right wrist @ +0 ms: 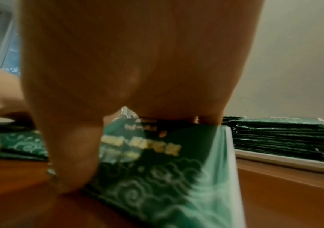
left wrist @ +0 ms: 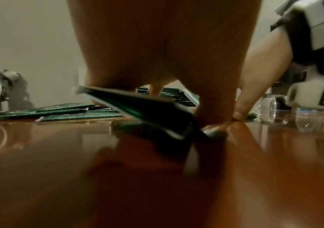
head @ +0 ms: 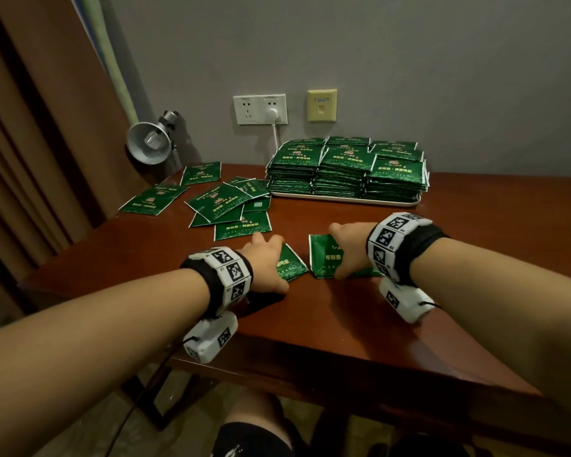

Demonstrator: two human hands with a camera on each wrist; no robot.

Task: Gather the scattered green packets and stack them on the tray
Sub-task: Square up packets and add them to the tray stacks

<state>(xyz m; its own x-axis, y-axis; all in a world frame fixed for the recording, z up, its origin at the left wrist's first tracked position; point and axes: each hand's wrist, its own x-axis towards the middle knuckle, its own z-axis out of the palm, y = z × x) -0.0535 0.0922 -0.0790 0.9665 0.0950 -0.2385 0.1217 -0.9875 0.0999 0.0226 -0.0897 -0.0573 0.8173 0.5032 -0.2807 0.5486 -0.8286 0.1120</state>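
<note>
Head view: left hand (head: 267, 262) and right hand (head: 350, 250) each pinch a flat glossy green packet (head: 290, 263) on the polished wood table (head: 343, 324); stacks fill the tray (head: 409, 202) beyond the fingertips. Left wrist view: the foil packet is tilted under the curled fingers (left wrist: 155, 91). Right wrist view: the thumb (right wrist: 75, 154) presses the swirl-printed packet (right wrist: 157, 177).

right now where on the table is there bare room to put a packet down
Bare wood lies along the near table edge below both hands, and between the right hand and the tray. The back left is crowded with scattered packets; the tray is full of stacks.
</note>
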